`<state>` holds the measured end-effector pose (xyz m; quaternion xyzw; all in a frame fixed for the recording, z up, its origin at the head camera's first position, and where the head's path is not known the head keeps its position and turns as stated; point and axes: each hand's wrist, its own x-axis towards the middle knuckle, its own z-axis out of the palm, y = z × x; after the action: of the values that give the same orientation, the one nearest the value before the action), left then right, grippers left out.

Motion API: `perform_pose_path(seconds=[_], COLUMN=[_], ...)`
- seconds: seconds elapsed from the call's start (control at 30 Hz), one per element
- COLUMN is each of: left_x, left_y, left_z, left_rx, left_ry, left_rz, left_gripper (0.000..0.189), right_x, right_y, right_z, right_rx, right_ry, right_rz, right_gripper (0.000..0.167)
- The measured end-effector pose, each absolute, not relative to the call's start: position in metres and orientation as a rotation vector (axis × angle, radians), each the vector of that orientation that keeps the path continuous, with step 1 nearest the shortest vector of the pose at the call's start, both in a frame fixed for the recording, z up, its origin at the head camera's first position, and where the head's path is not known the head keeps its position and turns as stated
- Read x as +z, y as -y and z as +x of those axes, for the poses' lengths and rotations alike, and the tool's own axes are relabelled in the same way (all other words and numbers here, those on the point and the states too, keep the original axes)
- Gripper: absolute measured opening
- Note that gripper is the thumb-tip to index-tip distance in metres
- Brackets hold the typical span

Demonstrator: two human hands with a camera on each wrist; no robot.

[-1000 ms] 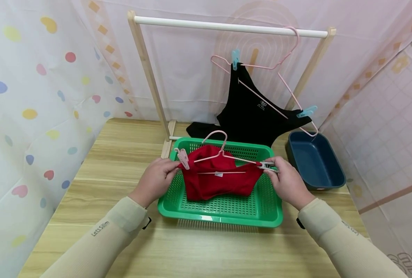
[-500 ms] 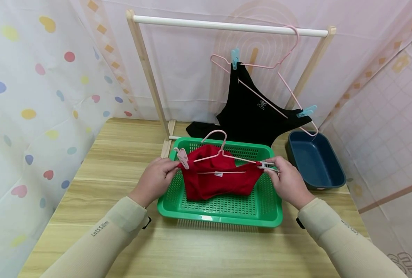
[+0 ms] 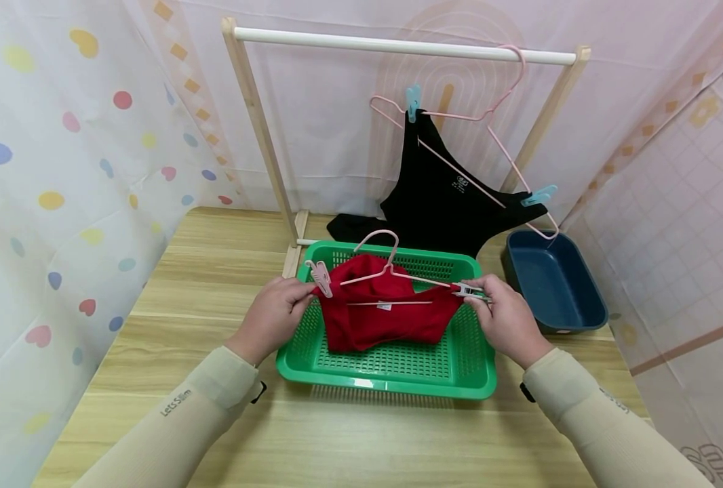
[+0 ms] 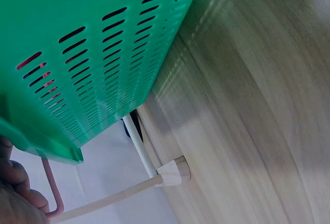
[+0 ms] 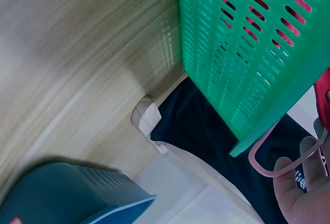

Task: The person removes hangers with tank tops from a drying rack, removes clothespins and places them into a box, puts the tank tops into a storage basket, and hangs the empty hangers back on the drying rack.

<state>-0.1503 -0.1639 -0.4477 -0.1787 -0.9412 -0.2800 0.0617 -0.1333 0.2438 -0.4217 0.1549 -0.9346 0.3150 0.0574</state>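
Note:
A red garment (image 3: 386, 322) with straps hangs on a pink hanger (image 3: 388, 269) over a green perforated basket (image 3: 386, 386). A pink clothespin (image 3: 321, 278) clips its left strap. My left hand (image 3: 276, 317) grips the hanger's left end beside that strap; in the left wrist view, curled fingers (image 4: 23, 180) are by the pink wire. At the other strap, my right hand (image 3: 509, 318) pinches a pale clothespin (image 3: 469, 290). The right wrist view has the hanger's looped end (image 5: 281, 171) lying against my fingers, with red cloth (image 5: 324, 97) at the edge.
Behind the basket stands a wooden rack with a white bar (image 3: 367, 43). A black garment (image 3: 441, 196) hangs there at a slant from a pink hanger, held by blue clothespins (image 3: 540, 196). A dark blue tub (image 3: 557, 285) sits to the right on the wooden table (image 3: 203, 271).

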Motion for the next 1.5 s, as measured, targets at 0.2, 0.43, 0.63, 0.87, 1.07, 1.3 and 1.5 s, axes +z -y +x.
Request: perform_pose_path(seconds=[0.2,0.43,0.63,0.87,1.07,1.3,1.5], left_x=[-0.447,-0.445,-0.444,-0.444,-0.444,-0.444,-0.443], left_y=[0.163,0.161,0.161,0.161,0.16,0.16,0.16], left_z=[-0.15,-0.149,-0.149,-0.149,-0.15,-0.15,-0.151], left_rx=[-0.85,-0.831,-0.836,-0.844,-0.847,-0.852,-0.845], left_ry=[2.849,2.856,2.863,2.857,2.849,2.846,2.856], left_rz=[-0.535,-0.534,-0.522,-0.524,-0.527,-0.528,-0.52], left_gripper=[0.025,0.026,0.026,0.026,0.025,0.025,0.025], right_x=[-0.425,-0.428,-0.427,-0.429,-0.43,-0.428,-0.429], right_y=[-0.245,-0.248,-0.249,-0.25,-0.252,-0.253,-0.254], right_z=[-0.133,-0.132,-0.132,-0.132,-0.132,-0.131,-0.131], right_rx=[0.926,0.914,0.921,0.928,0.926,0.942,0.956], right_ry=[2.794,2.771,2.754,2.729,2.694,2.692,2.707], right_rz=[0.498,0.514,0.525,0.53,0.555,0.547,0.54], right_gripper=[0.027,0.026,0.025,0.024,0.024,0.023,0.023])
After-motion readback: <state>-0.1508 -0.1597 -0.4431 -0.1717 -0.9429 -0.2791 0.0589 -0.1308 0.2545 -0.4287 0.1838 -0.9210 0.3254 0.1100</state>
